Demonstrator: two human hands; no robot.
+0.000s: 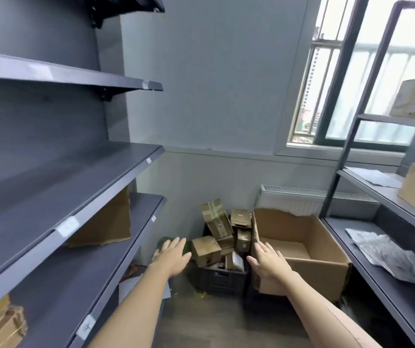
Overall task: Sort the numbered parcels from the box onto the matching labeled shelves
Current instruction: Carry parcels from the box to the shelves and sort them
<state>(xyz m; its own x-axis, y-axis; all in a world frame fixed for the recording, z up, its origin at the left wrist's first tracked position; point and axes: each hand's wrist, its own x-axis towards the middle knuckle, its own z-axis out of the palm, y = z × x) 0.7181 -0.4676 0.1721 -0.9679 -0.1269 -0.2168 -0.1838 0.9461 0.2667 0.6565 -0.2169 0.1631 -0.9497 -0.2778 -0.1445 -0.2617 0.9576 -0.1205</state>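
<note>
both arms reach forward, low, toward the floor corner under the window.

left hand — fingers straight and spread wide, palm down, holding nothing. right hand — fingers straight, loosely together, also holding nothing; it shows in front of the near left corner of the box, contact cannot be told.

parcels: a heap of small brown cartons piled in a dark crate on the floor, between the two hands and just beyond them. one taped parcel stands tilted at the top of the heap. numbers too small to read.

the box is open cardboard, right of the right hand; the part of its floor in view is bare, and its left flap stands up beside the crate.

shelves — dark grey unit left of the left hand, white labels on the front edges, text blurred. a brown carton sits on the lower tier, another at the near left edge.

rack right of the right hand: holds cartons and a crumpled silver bag.
</note>
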